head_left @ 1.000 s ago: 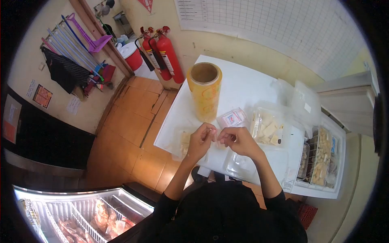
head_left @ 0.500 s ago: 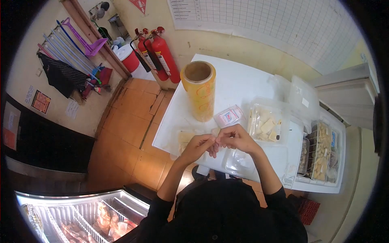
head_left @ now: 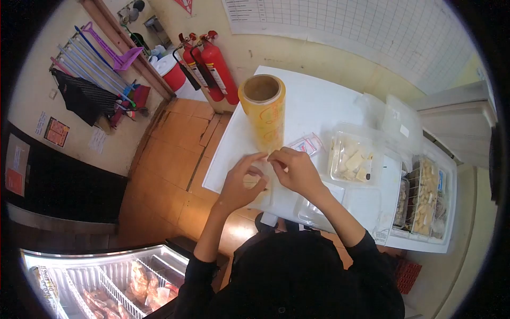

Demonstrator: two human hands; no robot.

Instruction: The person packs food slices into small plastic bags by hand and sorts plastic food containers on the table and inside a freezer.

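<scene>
My left hand (head_left: 241,182) is over the near left part of the white table, thumb and fingers apart in a curve, its index fingertip close to my right fingertips. My right hand (head_left: 295,169) has its fingers pinched together; anything between them is too small to make out. Just beyond both hands stands an upright yellow roll of film (head_left: 264,117). Partly behind my right hand lies a small packet with red and blue print (head_left: 306,144). A clear tray of pale pieces (head_left: 351,158) sits to the right. Under my left hand another clear container (head_left: 262,198) is partly hidden.
An empty clear container (head_left: 313,211) lies at the near edge of the white table (head_left: 313,87). Clear lids (head_left: 399,125) stand at the back right. An open freezer section with a wire basket (head_left: 423,202) is at the right; a lit display freezer (head_left: 111,255) is at lower left.
Both hands have moved up toward the base of the roll. My left hand has opened into a curve, while my right hand stays pinched and now partly covers the packet.
</scene>
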